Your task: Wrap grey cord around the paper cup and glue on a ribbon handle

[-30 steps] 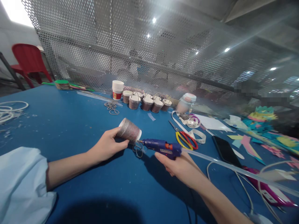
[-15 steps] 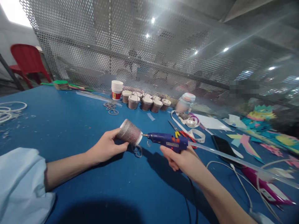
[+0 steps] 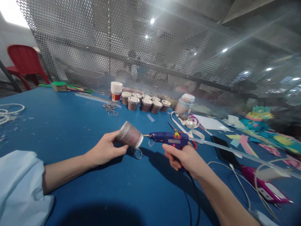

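Note:
My left hand (image 3: 107,149) is closed around a paper cup (image 3: 129,135) wrapped in grey cord. The cup lies tilted on its side in the air, its white rim toward the right, and a loose loop of cord (image 3: 137,153) hangs below it. In my right hand (image 3: 182,155) is a blue hot glue gun (image 3: 168,138) with a small red light on. Its nozzle points left and sits right by the cup's rim; whether they touch I cannot tell. A long clear glue stick (image 3: 223,150) runs out of the gun's back.
Several cord-wrapped cups (image 3: 146,104) stand at the back beside a stack of paper cups (image 3: 116,91). Behind the gun lie scissors (image 3: 173,127) and a measuring tape (image 3: 196,135). On the right are a phone (image 3: 223,150), a magenta tool (image 3: 265,185) and cables.
The glue gun has rolled slightly in my right hand, with its nozzle staying at the cup's rim. My left hand keeps hold of the cup. The whole view has shifted a little.

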A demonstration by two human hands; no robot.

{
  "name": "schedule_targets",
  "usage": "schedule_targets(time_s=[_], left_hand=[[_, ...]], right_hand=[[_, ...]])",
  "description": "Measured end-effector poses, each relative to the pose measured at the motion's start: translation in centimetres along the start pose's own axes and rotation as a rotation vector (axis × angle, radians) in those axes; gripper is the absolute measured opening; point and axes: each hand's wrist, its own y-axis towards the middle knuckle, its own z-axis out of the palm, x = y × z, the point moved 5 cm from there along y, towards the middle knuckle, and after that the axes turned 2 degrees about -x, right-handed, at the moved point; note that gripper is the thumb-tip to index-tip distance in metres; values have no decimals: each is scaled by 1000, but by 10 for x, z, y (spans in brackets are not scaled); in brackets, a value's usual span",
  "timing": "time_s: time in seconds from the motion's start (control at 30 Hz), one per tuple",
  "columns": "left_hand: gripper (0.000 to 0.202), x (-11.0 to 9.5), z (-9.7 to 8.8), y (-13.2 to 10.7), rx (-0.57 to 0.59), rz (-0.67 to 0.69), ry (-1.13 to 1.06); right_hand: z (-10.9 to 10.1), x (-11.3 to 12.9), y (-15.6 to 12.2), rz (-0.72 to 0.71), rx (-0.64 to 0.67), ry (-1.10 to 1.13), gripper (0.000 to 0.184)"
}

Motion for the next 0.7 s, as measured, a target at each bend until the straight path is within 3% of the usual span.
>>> schedule_targets(time_s=[0.1, 0.2, 0.37, 0.53, 0.7], left_hand=[[26, 0, 0, 0, -3, -6, -6], [25, -1, 1, -1, -1, -9, -17], [25, -1, 1, 0, 1, -32, -13], [25, 3, -1, 2, -46, -65, 9], [30, 12, -7, 5, -159, -161, -2]], right_hand=[[-1, -4, 6, 6, -2, 55, 43], [-9, -13, 18, -15, -89, 4, 43], [-20, -22, 40, -166, -322, -445, 37], [-15, -22, 50, -191, -311, -684, 41], [-27, -8, 31, -123, -290, -821, 44]])
